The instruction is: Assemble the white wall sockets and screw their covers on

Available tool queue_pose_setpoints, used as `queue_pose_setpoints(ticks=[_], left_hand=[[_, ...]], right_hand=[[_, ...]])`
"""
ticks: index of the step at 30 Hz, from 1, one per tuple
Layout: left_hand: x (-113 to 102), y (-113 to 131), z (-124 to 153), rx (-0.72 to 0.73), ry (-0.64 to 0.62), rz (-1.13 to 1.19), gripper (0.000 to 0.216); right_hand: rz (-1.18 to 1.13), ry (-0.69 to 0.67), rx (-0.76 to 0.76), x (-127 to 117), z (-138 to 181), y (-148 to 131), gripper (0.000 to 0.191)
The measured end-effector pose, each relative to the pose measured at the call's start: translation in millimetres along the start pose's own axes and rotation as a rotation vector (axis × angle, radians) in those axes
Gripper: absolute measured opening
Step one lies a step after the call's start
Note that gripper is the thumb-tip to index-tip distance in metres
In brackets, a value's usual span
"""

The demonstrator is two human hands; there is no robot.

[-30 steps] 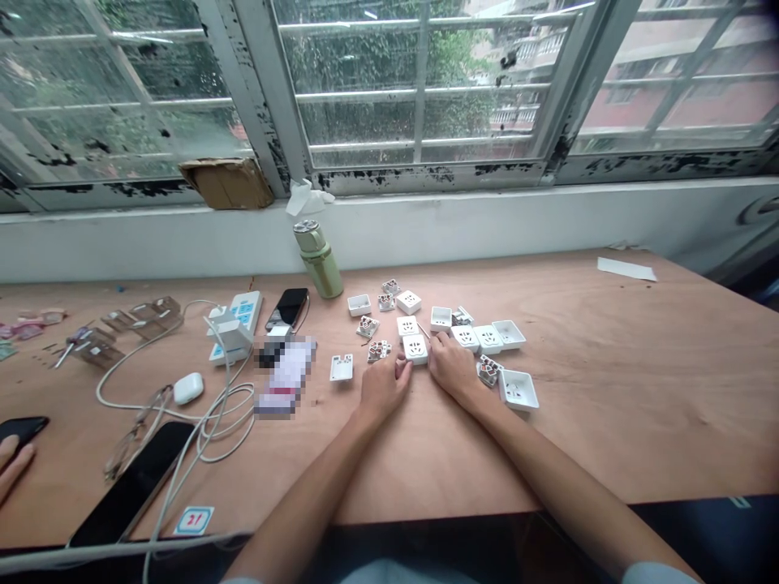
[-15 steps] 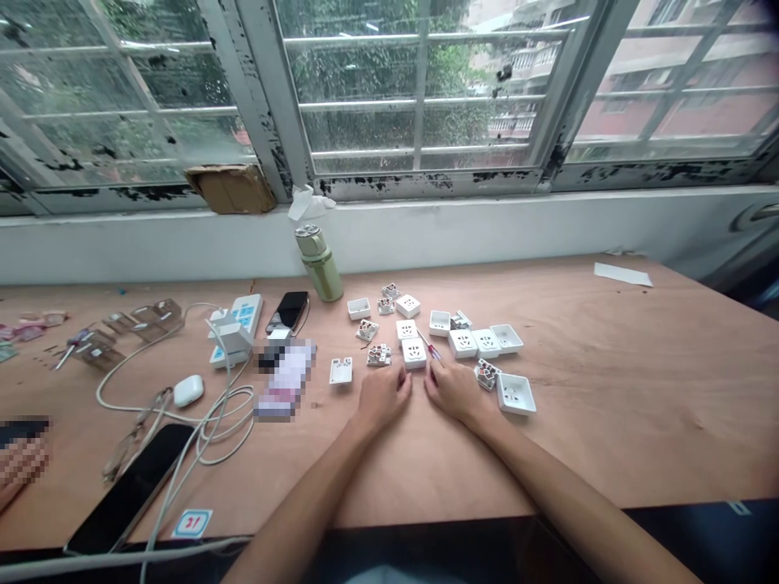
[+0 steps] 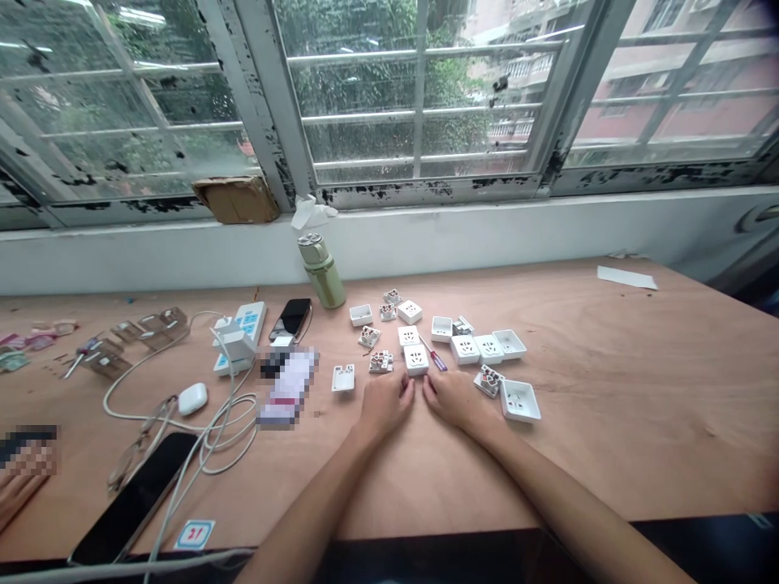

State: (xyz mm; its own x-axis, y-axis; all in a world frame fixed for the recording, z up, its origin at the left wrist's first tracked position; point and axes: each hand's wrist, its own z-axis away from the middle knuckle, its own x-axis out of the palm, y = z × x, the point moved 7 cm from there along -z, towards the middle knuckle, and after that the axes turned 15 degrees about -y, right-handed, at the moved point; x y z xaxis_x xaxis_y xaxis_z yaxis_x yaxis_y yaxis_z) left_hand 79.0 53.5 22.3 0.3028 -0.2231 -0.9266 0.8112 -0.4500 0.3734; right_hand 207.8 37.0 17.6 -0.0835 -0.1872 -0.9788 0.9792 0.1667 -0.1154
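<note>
My left hand (image 3: 387,399) rests on the table with its fingers curled in. My right hand (image 3: 451,396) lies close beside it, also curled, and I see nothing held in either one. Just beyond my right fingertips is a small screwdriver (image 3: 436,362) with a red and purple handle. A white socket faceplate (image 3: 416,359) sits in front of both hands, with another socket (image 3: 408,336) behind it. Left of them is a socket insert with metal contacts (image 3: 381,362). Near my right wrist are another insert (image 3: 488,380) and an open white box (image 3: 519,401).
More sockets (image 3: 466,349) and white housings spread behind my hands. A green flask (image 3: 324,276) stands near the wall. To the left lie a power strip (image 3: 247,328), looped white cables, a black phone (image 3: 137,495) and another person's hand (image 3: 21,483).
My right hand has drawn back slightly, so the screwdriver's handle shows more fully. The view has tilted up a little. My left hand stays in nearly the same place.
</note>
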Motion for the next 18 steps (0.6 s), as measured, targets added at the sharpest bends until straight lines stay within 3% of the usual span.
queue_pose_setpoints(ticks=[18], left_hand=[[0.9,2.1,-11.1,-0.018,0.023,-0.03,0.018]], right_hand=[[0.014,0.061,-0.03,-2.5,-10.4,-9.6,0.026]])
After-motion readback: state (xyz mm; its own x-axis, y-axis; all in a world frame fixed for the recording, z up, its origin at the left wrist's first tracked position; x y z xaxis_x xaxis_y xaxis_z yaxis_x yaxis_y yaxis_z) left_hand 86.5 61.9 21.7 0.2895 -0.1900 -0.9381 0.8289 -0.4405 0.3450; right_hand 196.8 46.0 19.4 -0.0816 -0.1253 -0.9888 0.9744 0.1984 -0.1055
